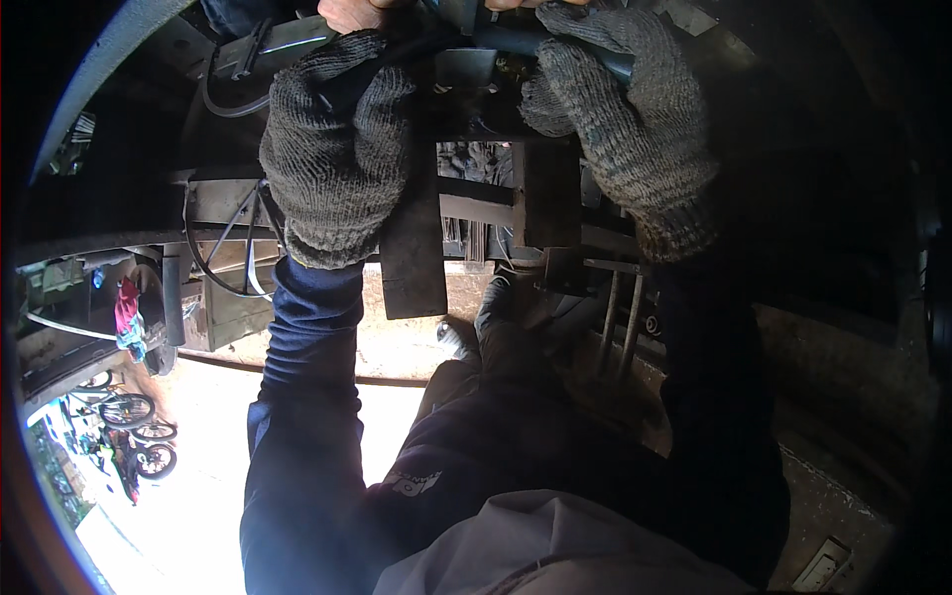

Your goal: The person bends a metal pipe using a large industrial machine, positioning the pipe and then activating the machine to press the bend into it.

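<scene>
Both my hands wear grey knitted gloves and are raised at the top of the view. My left hand (337, 159) is closed around the left part of a dark rounded bar (508, 40). Further right, my right hand (640, 124) wraps its fingers around the same bar. The bar runs crosswise, and its ends are lost in shadow and behind the gloves. Just beyond it, another person's bare hand (352, 14) shows at the upper edge near my left glove, with bare fingers (518, 4) near the middle.
Two dark flat plates (415, 248) (548, 193) hang below the bar. A thin spoked wheel rim (213, 253) and a red and blue cloth (129, 317) are at left. Bicycles (127, 412) stand on the bright ground at lower left. Metal rods (620, 322) stand at right.
</scene>
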Tool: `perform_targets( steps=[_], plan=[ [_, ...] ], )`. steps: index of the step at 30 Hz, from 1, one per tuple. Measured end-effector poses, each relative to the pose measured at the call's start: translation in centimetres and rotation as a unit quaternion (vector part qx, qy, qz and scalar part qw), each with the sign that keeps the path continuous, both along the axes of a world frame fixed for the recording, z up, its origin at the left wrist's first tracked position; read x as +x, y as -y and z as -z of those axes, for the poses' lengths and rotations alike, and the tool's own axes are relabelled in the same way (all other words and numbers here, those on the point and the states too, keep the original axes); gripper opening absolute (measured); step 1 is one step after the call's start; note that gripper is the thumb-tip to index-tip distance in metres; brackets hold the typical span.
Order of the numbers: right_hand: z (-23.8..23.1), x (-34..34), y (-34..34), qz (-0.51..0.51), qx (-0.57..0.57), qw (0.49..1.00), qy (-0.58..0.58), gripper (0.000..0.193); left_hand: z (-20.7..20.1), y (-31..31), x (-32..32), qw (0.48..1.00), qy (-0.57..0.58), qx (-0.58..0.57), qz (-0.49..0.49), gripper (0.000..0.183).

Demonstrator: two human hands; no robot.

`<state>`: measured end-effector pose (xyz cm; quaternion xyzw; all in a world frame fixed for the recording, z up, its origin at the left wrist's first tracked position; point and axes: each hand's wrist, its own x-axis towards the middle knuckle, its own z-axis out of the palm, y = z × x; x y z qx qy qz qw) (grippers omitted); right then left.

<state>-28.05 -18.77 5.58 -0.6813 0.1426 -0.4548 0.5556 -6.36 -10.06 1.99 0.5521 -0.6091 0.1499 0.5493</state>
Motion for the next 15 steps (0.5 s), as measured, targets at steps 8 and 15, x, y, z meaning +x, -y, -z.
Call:
perform_targets(
  steps=[8, 15],
  plan=[
    [-1.7, 0.0, -1.2, 0.047, 0.065, 0.995, -0.066, 0.029, -0.3, -0.4, -0.1, 0.999, 0.006, 0.035, 0.013, 0.028],
    [1.3, -0.4, 0.5, 0.121, -0.090, 0.986, -0.069, 0.032, 0.1, -0.5, 0.6, 0.995, 0.067, 0.045, -0.051, 0.028]
  ],
)
